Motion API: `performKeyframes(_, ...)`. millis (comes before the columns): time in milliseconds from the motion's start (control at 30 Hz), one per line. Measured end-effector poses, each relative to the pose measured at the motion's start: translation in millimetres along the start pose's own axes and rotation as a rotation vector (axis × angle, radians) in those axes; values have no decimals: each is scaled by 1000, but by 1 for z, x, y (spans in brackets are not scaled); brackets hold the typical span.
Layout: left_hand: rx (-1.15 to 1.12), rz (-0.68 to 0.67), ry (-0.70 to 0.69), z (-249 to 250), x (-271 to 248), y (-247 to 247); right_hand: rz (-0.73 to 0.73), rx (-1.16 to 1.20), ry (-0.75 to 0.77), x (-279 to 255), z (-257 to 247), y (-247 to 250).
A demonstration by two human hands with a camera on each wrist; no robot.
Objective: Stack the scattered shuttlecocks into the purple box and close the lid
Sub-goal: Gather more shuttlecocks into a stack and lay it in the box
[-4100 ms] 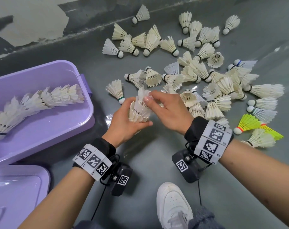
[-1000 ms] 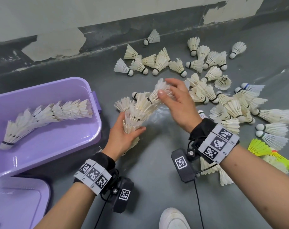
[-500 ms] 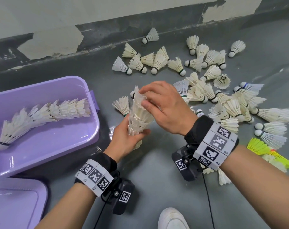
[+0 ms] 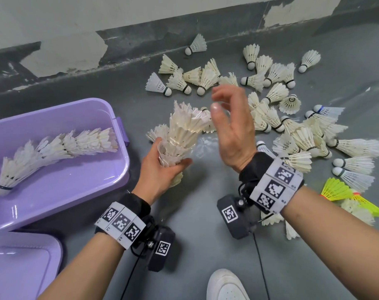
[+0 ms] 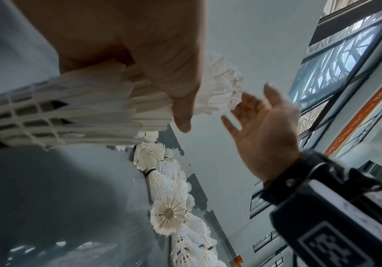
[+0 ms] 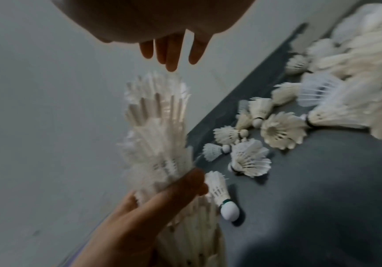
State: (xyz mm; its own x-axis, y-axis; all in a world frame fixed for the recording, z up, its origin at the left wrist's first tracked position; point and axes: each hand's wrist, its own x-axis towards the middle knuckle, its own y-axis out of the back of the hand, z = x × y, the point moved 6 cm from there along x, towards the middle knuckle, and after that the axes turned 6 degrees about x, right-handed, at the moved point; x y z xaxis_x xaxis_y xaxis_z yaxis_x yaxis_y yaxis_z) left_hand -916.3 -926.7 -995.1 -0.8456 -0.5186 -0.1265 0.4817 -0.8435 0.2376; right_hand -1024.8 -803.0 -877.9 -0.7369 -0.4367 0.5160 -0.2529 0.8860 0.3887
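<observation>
My left hand (image 4: 162,169) grips a nested stack of white shuttlecocks (image 4: 184,131) near its lower end, the stack tilted up and away from me. The same stack (image 5: 82,112) fills the left wrist view, and the stack (image 6: 160,137) stands blurred in the right wrist view. My right hand (image 4: 229,124) hovers just right of the stack's top, fingers loosely spread, holding nothing. The purple box (image 4: 117,169) lies open on the left with a long curved stack of shuttlecocks (image 4: 54,150) inside. Several loose shuttlecocks (image 4: 277,118) lie scattered on the grey floor to the right.
The purple lid (image 4: 21,263) lies at the bottom left beside the box. Neon yellow shuttlecocks (image 4: 338,189) lie at the far right. A wall with peeling paint (image 4: 76,40) runs along the back. A white shoe (image 4: 225,286) shows at the bottom edge.
My right hand pressed a shuttlecock onto the top of the held stack, then let go and lifted off to the right. The left hand kept its hold on the stack.
</observation>
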Motion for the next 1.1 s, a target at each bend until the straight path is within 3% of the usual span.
performKeyframes(67, -52, -24, -1, -1, 2, 0, 38, -109, -136, -4, 32, 15)
performKeyframes(233, -140, -85, 3, -5, 3, -4, -419, -630, -542, -53, 112, 20)
performKeyframes(367, -131, -94, -6, 0, 0, -9, -476, -708, -707, -79, 132, 28)
performKeyframes(533, -134, -101, 13, 1, -3, -11, -351, -681, -627, -69, 134, 39)
performKeyframes(633, -92, -53, 13, 5, -6, -7, -177, -626, -640, -62, 126, 47)
performKeyframes(733, -21, -8, -2, 5, -7, -1, 51, -411, -635, -51, 105, 52)
performKeyframes(867, 4, 32, 21, -1, -4, 3, 280, 43, -643, -24, 71, 46)
performKeyframes(1033, -3, 26, 12, -1, -3, 0, 266, 315, -549, 2, 38, 17)
performKeyframes(1100, 17, 20, 5, 0, -4, 0, 216, 311, -529, 5, 32, 9)
